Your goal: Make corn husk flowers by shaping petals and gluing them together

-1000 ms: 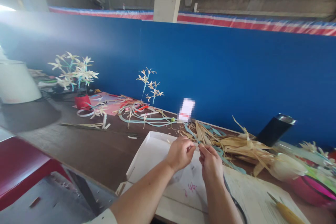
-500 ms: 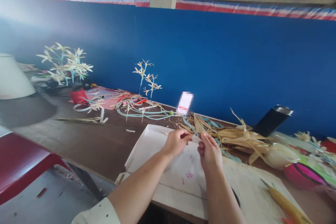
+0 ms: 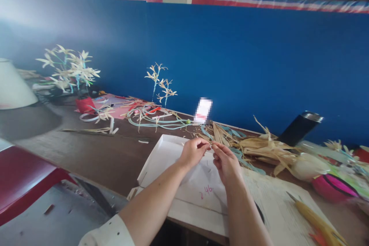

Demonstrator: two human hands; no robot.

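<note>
My left hand (image 3: pixel 194 152) and my right hand (image 3: pixel 226 159) meet fingertip to fingertip above a white cardboard box lid (image 3: pixel 184 215). Both are closed in a pinch. Whatever sits between the fingers is too small to make out. Purple handwriting (image 3: pixel 206 191) marks the paper in the lid, just below the hands. Dried corn husks (image 3: pixel 259 148) lie right behind and to the right of my right hand, with pale blue strips (image 3: pixel 248 165) among them.
A wooden-handled awl (image 3: pixel 314 219) lies on a board (image 3: pixel 276 200) at right. Behind stand a black flask (image 3: pixel 301 128), tilted, and a blurred phone-like object (image 3: pixel 203 110). Husk flowers (image 3: pixel 76 69) rise from a red pot (image 3: pixel 85 105) at left. A blue partition (image 3: pixel 245 65) closes the back.
My right hand has moved left and slightly up, so its fingertips now meet those of my left hand. Earlier there was a small gap between them.
</note>
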